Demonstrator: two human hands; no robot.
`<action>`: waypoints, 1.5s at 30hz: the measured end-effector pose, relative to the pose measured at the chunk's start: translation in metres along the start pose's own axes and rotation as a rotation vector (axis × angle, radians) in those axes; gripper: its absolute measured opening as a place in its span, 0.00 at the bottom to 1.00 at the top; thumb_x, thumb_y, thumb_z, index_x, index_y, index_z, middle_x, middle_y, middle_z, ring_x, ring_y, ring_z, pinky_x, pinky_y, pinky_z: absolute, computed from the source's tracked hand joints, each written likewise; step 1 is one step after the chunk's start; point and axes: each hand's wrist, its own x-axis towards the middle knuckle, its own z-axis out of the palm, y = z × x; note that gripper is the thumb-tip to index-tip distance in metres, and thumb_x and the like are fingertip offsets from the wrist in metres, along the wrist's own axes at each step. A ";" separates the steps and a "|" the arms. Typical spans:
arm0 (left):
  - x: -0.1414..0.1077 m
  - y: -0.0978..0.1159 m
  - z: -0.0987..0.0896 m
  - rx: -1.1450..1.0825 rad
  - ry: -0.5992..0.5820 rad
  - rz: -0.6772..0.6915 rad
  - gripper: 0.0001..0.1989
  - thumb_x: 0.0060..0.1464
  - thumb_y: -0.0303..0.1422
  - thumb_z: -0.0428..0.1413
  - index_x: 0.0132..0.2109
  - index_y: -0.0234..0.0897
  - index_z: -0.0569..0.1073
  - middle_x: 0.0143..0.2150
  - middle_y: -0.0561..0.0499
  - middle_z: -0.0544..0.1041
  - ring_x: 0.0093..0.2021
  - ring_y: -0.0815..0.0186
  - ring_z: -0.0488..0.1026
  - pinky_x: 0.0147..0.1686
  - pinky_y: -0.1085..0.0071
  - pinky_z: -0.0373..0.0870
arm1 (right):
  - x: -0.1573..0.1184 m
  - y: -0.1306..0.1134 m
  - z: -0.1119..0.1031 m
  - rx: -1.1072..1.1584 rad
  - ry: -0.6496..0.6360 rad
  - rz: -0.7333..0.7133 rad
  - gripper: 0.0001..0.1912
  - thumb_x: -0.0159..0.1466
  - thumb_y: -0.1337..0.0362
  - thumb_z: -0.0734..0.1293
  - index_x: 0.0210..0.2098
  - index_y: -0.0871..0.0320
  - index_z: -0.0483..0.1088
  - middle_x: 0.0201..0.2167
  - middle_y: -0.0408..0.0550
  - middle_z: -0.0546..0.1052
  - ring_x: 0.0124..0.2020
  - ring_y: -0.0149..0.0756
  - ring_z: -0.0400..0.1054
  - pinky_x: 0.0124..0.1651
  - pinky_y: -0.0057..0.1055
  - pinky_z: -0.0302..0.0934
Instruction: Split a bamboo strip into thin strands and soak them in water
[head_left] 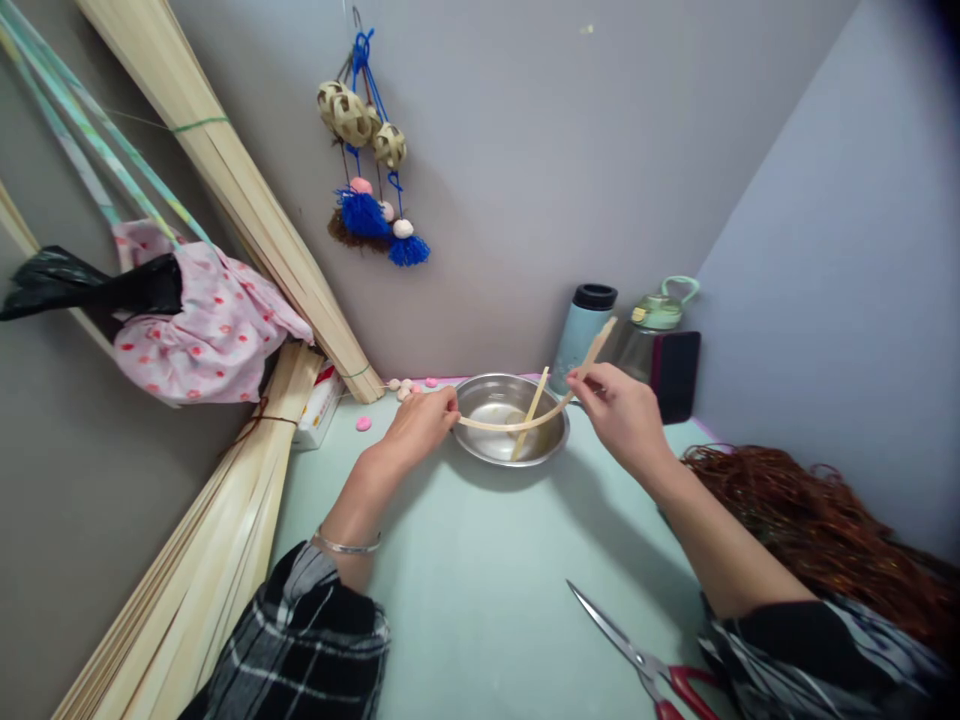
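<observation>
A pale, thin bamboo-like strip (517,426) bows downward between my two hands, over a round metal bowl (480,452). My left hand (421,420) pinches one end at the bowl's left rim. On the right, my right hand (619,408) pinches the strip a little short of its other end, which sticks up past the fingers. Inside the bowl, which seems to hold some clear liquid, a second strip (540,391) leans against the far rim.
Red-handled scissors (637,655) lie on the pale green table (465,600). A blue flask (581,335), a clear bottle (637,345) and a dark phone (677,375) stand behind. Brown cords (810,540) are heaped at right; strip bundles (225,540) lean at left. Pink beads (364,424) lie near the wall.
</observation>
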 end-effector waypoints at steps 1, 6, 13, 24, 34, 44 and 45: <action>0.000 0.001 0.001 0.011 -0.001 -0.002 0.06 0.56 0.29 0.54 0.31 0.42 0.69 0.25 0.50 0.72 0.35 0.56 0.67 0.34 0.66 0.57 | -0.003 -0.001 0.003 -0.075 -0.033 -0.044 0.09 0.67 0.60 0.65 0.34 0.54 0.77 0.32 0.47 0.78 0.30 0.37 0.69 0.35 0.33 0.58; 0.000 0.002 0.005 0.043 0.010 0.003 0.07 0.56 0.28 0.54 0.29 0.42 0.70 0.26 0.48 0.72 0.37 0.54 0.68 0.37 0.64 0.60 | -0.009 -0.006 0.010 -0.290 -0.119 -0.177 0.10 0.70 0.62 0.62 0.35 0.55 0.74 0.31 0.48 0.73 0.34 0.40 0.67 0.33 0.32 0.54; 0.002 -0.001 0.011 0.046 0.044 0.012 0.08 0.54 0.27 0.55 0.28 0.42 0.69 0.24 0.48 0.69 0.39 0.52 0.68 0.40 0.62 0.62 | -0.013 -0.015 0.011 -0.370 -0.158 -0.222 0.11 0.71 0.63 0.61 0.35 0.55 0.74 0.31 0.49 0.74 0.35 0.41 0.68 0.32 0.33 0.52; 0.003 0.003 -0.007 -0.340 0.427 -0.054 0.10 0.60 0.36 0.54 0.49 0.42 0.69 0.34 0.53 0.75 0.34 0.63 0.74 0.38 0.67 0.67 | 0.013 -0.001 -0.016 0.392 0.160 0.237 0.09 0.60 0.57 0.71 0.34 0.57 0.77 0.25 0.45 0.77 0.27 0.36 0.71 0.32 0.32 0.66; 0.012 0.007 -0.002 -1.139 0.564 -0.166 0.26 0.51 0.40 0.65 0.53 0.38 0.65 0.37 0.53 0.77 0.35 0.68 0.76 0.44 0.68 0.73 | 0.025 -0.004 -0.031 1.087 0.331 0.702 0.05 0.56 0.69 0.76 0.29 0.62 0.77 0.22 0.44 0.75 0.23 0.25 0.70 0.26 0.19 0.69; 0.006 0.037 0.016 -1.429 0.315 -0.110 0.17 0.53 0.40 0.66 0.47 0.36 0.78 0.47 0.46 0.80 0.46 0.66 0.77 0.58 0.63 0.71 | 0.004 -0.024 0.001 1.238 0.238 0.844 0.04 0.63 0.69 0.72 0.30 0.61 0.75 0.25 0.44 0.76 0.24 0.26 0.71 0.26 0.18 0.70; 0.006 0.037 0.016 -1.468 0.333 -0.095 0.15 0.54 0.39 0.65 0.46 0.36 0.79 0.47 0.46 0.80 0.47 0.65 0.77 0.58 0.63 0.71 | 0.003 -0.025 0.003 1.243 0.226 0.846 0.05 0.63 0.68 0.72 0.31 0.61 0.75 0.26 0.45 0.77 0.25 0.26 0.71 0.26 0.19 0.70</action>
